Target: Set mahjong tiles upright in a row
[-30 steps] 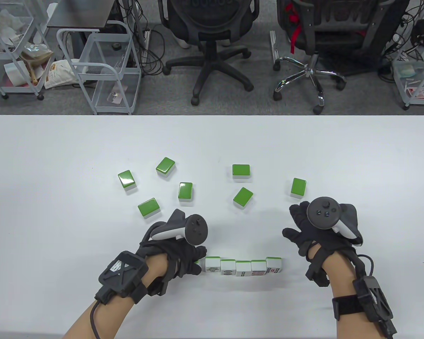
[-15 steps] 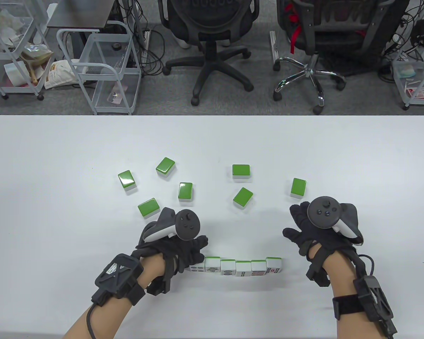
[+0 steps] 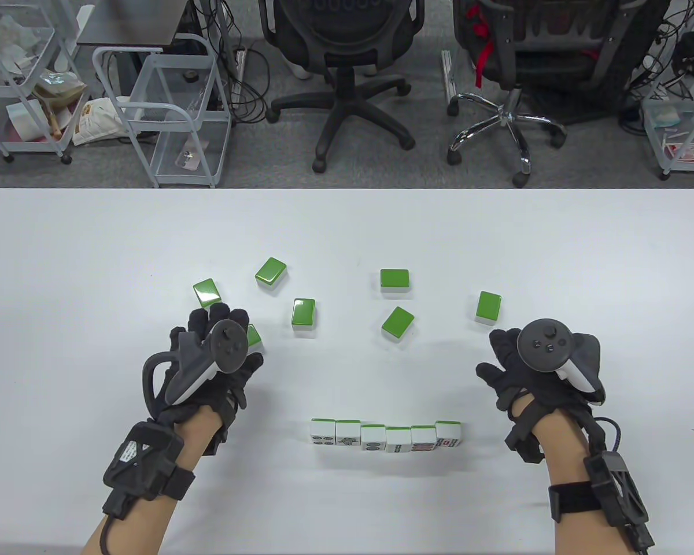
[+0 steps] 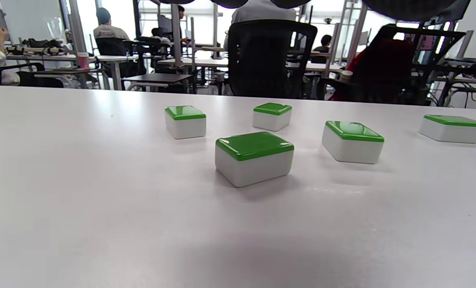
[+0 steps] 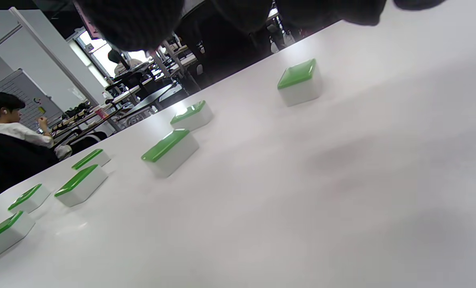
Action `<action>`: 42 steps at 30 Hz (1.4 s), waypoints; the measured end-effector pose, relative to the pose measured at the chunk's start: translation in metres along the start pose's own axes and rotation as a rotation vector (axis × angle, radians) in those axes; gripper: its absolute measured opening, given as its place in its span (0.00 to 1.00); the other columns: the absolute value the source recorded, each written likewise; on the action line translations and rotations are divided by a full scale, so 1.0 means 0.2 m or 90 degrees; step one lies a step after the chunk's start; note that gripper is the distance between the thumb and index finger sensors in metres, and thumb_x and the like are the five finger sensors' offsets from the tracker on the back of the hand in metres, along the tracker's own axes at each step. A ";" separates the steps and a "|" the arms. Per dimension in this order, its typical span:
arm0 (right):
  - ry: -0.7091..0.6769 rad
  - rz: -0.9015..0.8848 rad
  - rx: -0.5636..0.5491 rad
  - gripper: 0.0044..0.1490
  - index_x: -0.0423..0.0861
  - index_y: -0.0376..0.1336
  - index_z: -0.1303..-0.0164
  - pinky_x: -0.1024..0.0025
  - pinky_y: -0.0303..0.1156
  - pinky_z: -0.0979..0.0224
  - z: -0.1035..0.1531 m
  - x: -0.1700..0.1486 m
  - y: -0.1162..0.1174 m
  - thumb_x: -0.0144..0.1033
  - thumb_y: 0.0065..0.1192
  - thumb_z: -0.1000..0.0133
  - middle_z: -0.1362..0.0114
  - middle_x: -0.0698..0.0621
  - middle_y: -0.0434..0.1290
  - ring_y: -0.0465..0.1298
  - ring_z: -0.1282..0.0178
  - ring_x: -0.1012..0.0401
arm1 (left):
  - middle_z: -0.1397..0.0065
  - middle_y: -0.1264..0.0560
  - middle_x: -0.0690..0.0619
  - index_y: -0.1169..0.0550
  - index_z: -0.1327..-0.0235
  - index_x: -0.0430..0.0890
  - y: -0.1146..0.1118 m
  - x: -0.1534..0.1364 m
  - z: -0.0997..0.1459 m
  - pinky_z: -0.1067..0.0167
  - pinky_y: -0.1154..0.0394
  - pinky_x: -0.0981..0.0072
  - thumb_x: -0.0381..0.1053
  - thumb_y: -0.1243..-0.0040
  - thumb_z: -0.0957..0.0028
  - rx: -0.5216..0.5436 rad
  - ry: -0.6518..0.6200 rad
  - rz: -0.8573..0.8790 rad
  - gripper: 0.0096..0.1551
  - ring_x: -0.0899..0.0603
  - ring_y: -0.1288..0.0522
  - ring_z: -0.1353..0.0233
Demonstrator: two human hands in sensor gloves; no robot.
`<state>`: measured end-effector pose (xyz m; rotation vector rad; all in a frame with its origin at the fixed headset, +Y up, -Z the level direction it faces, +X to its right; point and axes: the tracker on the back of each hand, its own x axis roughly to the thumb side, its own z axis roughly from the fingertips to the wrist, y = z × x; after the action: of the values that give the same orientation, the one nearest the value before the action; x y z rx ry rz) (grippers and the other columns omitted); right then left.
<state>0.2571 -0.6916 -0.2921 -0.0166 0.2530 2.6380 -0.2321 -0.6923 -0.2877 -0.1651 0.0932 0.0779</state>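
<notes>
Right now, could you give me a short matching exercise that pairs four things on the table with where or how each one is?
Things:
1. left hand
2. right hand
3. row of upright tiles
4. rightmost flat tile

Places or states:
A. stands side by side at the near middle of the table
B. lies green side up just beyond the right hand
C. hovers over a flat green tile on the left
D. sits right of the row, holding nothing

Pairs: 1-C, 2-D, 3-A, 4-B

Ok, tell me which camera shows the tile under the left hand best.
Left wrist view: the tile lies flat, green back up, unobstructed. In the table view the left hand covers most of it. In the right wrist view I cannot pick it out.
</notes>
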 end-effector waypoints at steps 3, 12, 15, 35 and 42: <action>0.022 0.004 -0.039 0.48 0.37 0.55 0.31 0.31 0.61 0.35 -0.04 -0.02 -0.02 0.48 0.64 0.57 0.23 0.31 0.55 0.60 0.29 0.28 | 0.17 0.54 0.57 0.48 0.31 0.64 -0.04 -0.07 -0.02 0.24 0.50 0.37 0.72 0.52 0.68 -0.012 0.022 0.029 0.48 0.38 0.54 0.16; 0.028 0.197 -0.020 0.51 0.44 0.53 0.30 0.36 0.66 0.35 -0.33 0.07 -0.02 0.42 0.73 0.62 0.21 0.39 0.55 0.64 0.26 0.34 | 0.17 0.57 0.57 0.48 0.31 0.64 -0.08 -0.12 -0.05 0.24 0.51 0.37 0.72 0.51 0.69 -0.029 0.026 0.019 0.49 0.38 0.56 0.16; 0.052 0.236 0.003 0.52 0.44 0.51 0.30 0.36 0.65 0.34 -0.45 0.07 0.02 0.42 0.74 0.62 0.21 0.40 0.53 0.62 0.26 0.34 | 0.18 0.58 0.57 0.48 0.31 0.64 -0.08 -0.12 -0.05 0.24 0.51 0.37 0.73 0.51 0.70 -0.023 0.023 0.017 0.49 0.38 0.57 0.16; -0.003 0.245 0.157 0.52 0.35 0.57 0.34 0.44 0.76 0.45 -0.59 0.10 0.18 0.37 0.76 0.67 0.31 0.32 0.66 0.81 0.47 0.42 | 0.18 0.58 0.57 0.48 0.31 0.64 -0.09 -0.12 -0.06 0.24 0.51 0.37 0.73 0.49 0.70 -0.043 0.010 0.031 0.50 0.38 0.56 0.16; -0.060 0.119 0.454 0.52 0.35 0.56 0.32 0.43 0.74 0.42 -0.27 0.10 0.22 0.33 0.76 0.66 0.28 0.31 0.63 0.79 0.45 0.40 | 0.18 0.57 0.57 0.48 0.31 0.64 -0.10 -0.10 -0.06 0.24 0.51 0.37 0.73 0.49 0.70 -0.053 0.002 0.024 0.50 0.38 0.56 0.16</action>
<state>0.2171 -0.7310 -0.3379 0.3797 1.1873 2.5639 -0.2520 -0.7154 -0.2939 -0.2470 0.0957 0.1199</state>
